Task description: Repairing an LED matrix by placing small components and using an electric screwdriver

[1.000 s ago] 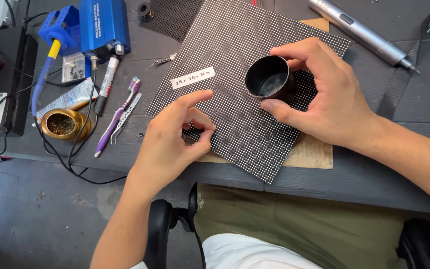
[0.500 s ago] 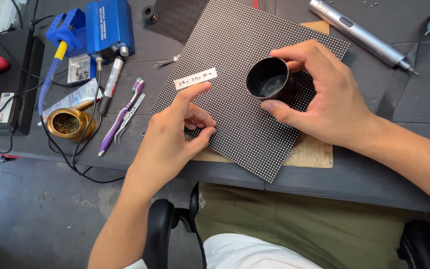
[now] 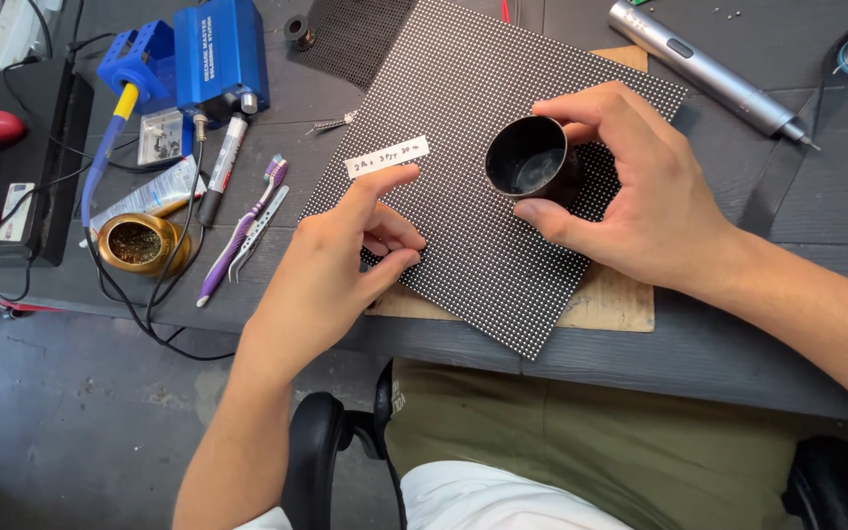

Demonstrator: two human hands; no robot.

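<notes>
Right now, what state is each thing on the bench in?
Dotted panel: flat on a board, turned askew.
Black cup: upright on the panel, open top, gripped by right hand.
Left hand: fingertips on the panel, holding nothing.
White label: stuck flat on the panel.
Brass holder: upright.
Grey driver: lying flat.

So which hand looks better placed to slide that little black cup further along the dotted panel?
The right hand: its thumb and fingers already wrap the black cup on the dotted panel. The left hand rests on the panel's near edge, fingers curled, apart from the cup.
</notes>
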